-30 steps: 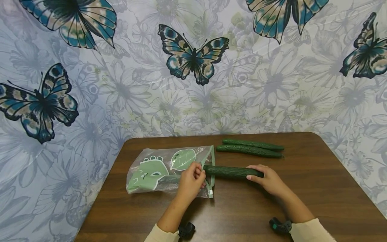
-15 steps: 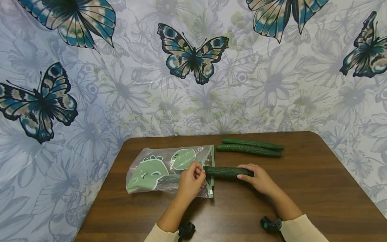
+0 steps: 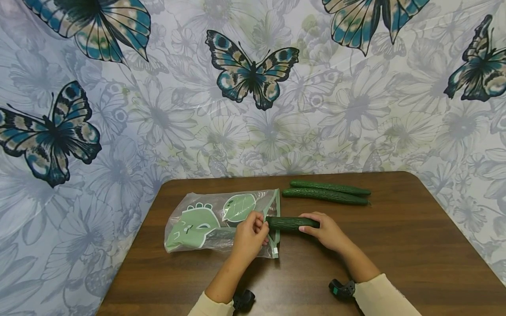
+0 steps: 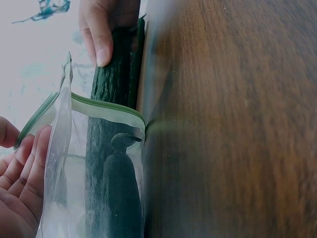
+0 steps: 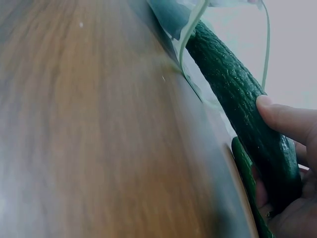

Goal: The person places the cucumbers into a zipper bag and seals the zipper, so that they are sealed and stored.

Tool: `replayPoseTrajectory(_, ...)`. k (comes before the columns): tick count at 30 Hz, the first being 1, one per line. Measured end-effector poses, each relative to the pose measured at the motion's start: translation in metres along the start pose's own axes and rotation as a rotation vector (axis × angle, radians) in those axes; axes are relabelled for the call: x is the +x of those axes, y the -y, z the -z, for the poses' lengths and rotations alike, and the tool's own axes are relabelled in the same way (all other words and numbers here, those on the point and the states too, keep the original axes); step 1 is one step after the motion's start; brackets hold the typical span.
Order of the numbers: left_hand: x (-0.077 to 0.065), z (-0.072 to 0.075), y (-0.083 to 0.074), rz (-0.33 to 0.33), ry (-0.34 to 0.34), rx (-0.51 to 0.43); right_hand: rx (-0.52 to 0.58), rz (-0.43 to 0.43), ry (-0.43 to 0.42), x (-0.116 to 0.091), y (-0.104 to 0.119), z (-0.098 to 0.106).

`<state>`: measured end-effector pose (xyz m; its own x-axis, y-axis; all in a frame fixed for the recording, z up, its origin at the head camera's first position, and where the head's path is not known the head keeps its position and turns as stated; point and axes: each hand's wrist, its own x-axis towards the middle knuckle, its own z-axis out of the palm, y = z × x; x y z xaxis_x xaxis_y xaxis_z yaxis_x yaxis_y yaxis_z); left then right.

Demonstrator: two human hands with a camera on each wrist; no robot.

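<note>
A clear zip bag [image 3: 233,208] with green cartoon prints lies on the table, its green-edged mouth facing right. My left hand [image 3: 250,235] pinches the bag's edge at the mouth and keeps it spread. With thumb and fingers, my right hand [image 3: 328,231] grips the outer end of a dark green cucumber [image 3: 291,223]. That cucumber passes through the mouth, its inner part seen through the film in the left wrist view. Beside it, inside the bag, shows another dark green, cucumber-like shape [image 4: 121,193]. The fingertips under the cucumber are partly hidden in the head view.
Two more cucumbers, a nearer one [image 3: 326,196] and a farther one [image 3: 332,188], lie side by side behind the right hand. The brown wooden table [image 3: 415,245] ends at the back against a butterfly-print cloth [image 3: 356,109].
My right hand has moved left, pushing the cucumber farther into the bag, so less of it sticks out. The left hand and the bag have stayed in place.
</note>
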<state>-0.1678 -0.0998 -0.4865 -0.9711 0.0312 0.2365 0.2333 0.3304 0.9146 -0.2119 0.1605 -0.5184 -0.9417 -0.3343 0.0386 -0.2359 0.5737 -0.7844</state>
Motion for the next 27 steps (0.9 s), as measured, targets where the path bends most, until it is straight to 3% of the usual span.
replayPoseTrajectory(27,-0.001,-0.001,-0.002,0.016,0.016,0.026,0.075,0.008,-0.002,0.022,0.012,-0.029)
